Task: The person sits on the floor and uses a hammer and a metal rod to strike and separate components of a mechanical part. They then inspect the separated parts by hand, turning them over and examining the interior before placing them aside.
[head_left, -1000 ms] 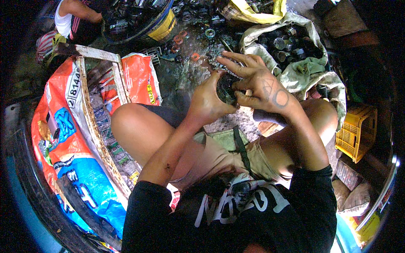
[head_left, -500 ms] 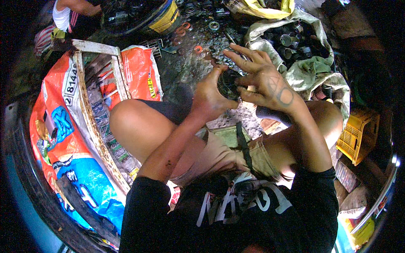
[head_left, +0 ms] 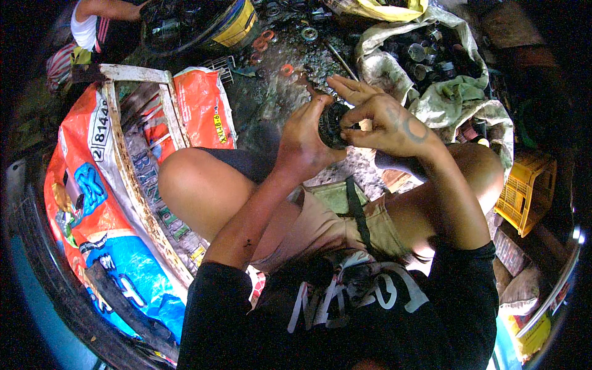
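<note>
Above my lap, a dark round ribbed part [head_left: 332, 125] is held in my left hand [head_left: 301, 140], whose thumb and fingers curve around its left side. My right hand [head_left: 388, 123] meets the part from the right. Its index finger and thumb pinch together at the part's edge, and what lies between them is too small and dark to make out. The other right fingers stretch out past the part. A thin dark rod [head_left: 340, 60] lies on the ground just beyond the right fingertips.
At the far right stands an open pale sack [head_left: 376, 52] of dark cup-shaped parts. Orange rings [head_left: 287, 70] lie on the wet ground. A rusty white frame [head_left: 126, 139] and printed sacks [head_left: 203, 105] sit at left, a yellow crate [head_left: 524, 194] at right. Another person [head_left: 89, 24] sits by a large tub [head_left: 237, 28].
The right index finger and thumb have closed in at the part's edge, where they were wider apart. The dark part has tilted, showing more of its face.
</note>
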A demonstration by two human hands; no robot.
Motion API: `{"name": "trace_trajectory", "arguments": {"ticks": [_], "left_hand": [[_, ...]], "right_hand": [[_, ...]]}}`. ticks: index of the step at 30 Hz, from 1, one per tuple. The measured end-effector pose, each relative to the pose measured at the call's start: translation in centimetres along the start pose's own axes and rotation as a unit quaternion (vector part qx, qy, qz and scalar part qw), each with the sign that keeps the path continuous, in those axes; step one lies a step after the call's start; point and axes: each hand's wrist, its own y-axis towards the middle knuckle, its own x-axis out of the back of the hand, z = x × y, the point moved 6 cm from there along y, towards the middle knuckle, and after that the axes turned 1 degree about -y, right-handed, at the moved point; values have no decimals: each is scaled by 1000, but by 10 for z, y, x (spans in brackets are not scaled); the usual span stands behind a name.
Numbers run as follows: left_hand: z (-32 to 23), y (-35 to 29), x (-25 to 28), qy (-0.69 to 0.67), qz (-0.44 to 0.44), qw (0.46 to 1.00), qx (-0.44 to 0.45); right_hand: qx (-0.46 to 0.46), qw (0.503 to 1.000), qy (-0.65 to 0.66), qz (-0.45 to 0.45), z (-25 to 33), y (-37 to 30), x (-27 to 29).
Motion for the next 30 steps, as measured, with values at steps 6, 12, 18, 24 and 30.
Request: {"name": "trace_trajectory", "arguments": {"ticks": [6, 12, 18, 24, 30], "left_hand": [[4, -4, 0, 24, -9, 1000, -16], [7, -8, -5, 25, -5, 1000, -13], [7, -4, -7, 14, 24, 999, 18], [19, 1, -10, 20, -6, 1000, -19], [19, 1, -11, 12, 39, 998, 41]], "right_hand": [[-15, 998, 55, 10, -10, -2, -14], [-15, 1000, -2, -7, -10, -4, -24], [-19, 999, -26, -33, -9, -2, -22], [-25, 996, -61, -60, -2, 2, -17], [-38, 998, -29, -46, -8, 1, -18]]}}
